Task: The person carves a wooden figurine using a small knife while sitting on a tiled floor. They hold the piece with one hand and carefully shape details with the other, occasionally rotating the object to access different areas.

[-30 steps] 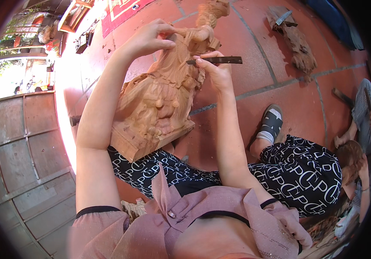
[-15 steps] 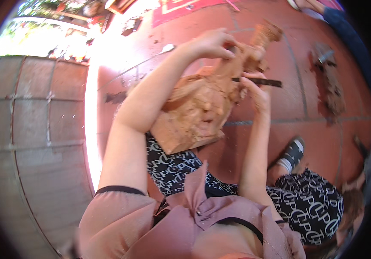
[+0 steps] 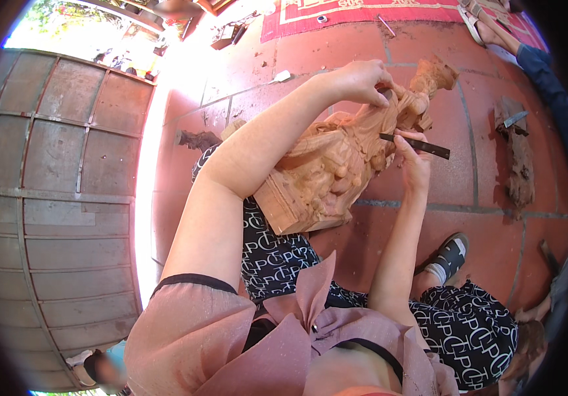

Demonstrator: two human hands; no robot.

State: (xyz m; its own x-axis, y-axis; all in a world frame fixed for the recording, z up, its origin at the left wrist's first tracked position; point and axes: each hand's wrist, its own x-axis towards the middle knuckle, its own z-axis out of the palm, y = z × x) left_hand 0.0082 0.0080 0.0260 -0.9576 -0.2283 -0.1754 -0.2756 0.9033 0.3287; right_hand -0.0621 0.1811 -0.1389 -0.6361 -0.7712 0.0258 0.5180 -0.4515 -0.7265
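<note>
A carved light-brown wooden statue rests slantwise across my lap, its flat base toward me and its narrow end pointing far right. My left hand is curled over the statue's far edge, fingers closed on the wood. My right hand pinches a dark flat bar-shaped tool between thumb and fingers. The tool's left end meets the carved surface near the statue's right side, and its other end sticks out to the right. Its working edge is too small to make out.
A rough wood piece lies on the red tiles at right, a metal blade on it. A red patterned mat is at the back. Another person's leg reaches in at far right. A metal panel stands at left.
The whole view has shifted, so the statue and hands appear slightly lower and to the right. Both hands keep their holds, the tool still against the carving.
</note>
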